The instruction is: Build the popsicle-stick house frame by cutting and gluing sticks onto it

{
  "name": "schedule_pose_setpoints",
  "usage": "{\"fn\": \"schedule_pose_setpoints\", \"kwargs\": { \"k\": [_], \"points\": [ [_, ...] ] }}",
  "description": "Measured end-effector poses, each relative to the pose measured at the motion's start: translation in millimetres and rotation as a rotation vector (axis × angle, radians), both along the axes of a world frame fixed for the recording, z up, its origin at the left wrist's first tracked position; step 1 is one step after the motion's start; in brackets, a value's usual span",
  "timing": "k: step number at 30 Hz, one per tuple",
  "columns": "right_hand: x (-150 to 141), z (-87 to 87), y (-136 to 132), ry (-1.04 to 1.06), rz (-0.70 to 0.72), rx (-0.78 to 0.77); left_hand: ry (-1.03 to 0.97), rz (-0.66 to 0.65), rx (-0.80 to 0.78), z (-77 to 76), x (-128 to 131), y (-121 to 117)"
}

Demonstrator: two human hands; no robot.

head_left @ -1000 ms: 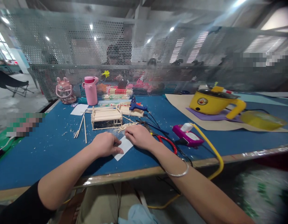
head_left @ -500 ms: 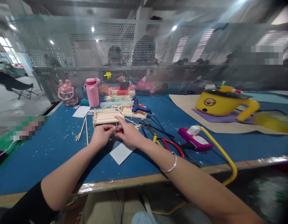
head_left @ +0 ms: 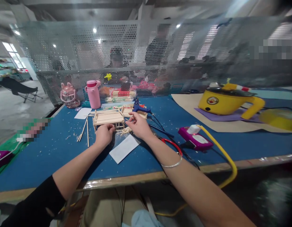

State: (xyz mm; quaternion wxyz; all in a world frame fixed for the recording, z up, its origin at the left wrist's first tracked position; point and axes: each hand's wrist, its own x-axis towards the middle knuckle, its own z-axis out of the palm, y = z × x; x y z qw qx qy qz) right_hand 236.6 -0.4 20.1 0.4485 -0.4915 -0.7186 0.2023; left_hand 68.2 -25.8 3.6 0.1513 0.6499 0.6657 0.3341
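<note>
A small model built of thin wooden sticks (head_left: 109, 118) stands on the blue table, its railed flat top facing up. My left hand (head_left: 103, 136) is at its front left, fingertips pinched together against the front; anything between them is too small to make out. Beside the model's right end is my right hand (head_left: 139, 126), its thumb and forefinger apart and nothing visible in them. Just behind that hand lies a blue glue gun (head_left: 141, 108). Short cut wooden sticks (head_left: 124, 131) are scattered between my hands, and a white paper (head_left: 124, 149) lies in front of them.
Red-handled pliers (head_left: 173, 145) and a purple power socket (head_left: 195, 138) with a yellow cable lie to the right. A yellow pot (head_left: 225, 100) stands farther right. At the back are a pink flask (head_left: 93, 94) and a pink bottle (head_left: 69, 95). Behind the perforated screen (head_left: 84, 53) are people.
My hands have moved apart: the right one went right and back toward the glue gun, while the left stayed low at the model's front. The model's front side now shows between them.
</note>
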Motion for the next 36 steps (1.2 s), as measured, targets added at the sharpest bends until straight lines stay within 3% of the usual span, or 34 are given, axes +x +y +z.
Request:
{"fn": "schedule_pose_setpoints", "kwargs": {
  "k": [8, 12, 19, 27, 36],
  "points": [
    [0.9, -1.1, -1.8, -0.125, -0.043, 0.033, 0.045, 0.02, -0.021, 0.2, 4.2, 2.3],
    [-2.3, -4.1, -0.1, -0.2, -0.06, -0.021, 0.097, 0.085, -0.02, 0.4, 7.6, 1.9],
    [-9.0, -7.1, -1.9, -0.342, 0.061, -0.094, 0.111, 0.078, -0.026, -1.6, 5.0, 6.7],
    [-11.4, -7.7, -5.6, -0.342, 0.047, -0.105, 0.047, 0.018, -0.001, -6.7, -0.8, 8.1],
    [-14.5, -7.0, -9.1, -0.382, 0.02, -0.112, 0.067, 0.067, 0.003, -2.5, 4.0, 5.5]
  ]
}}
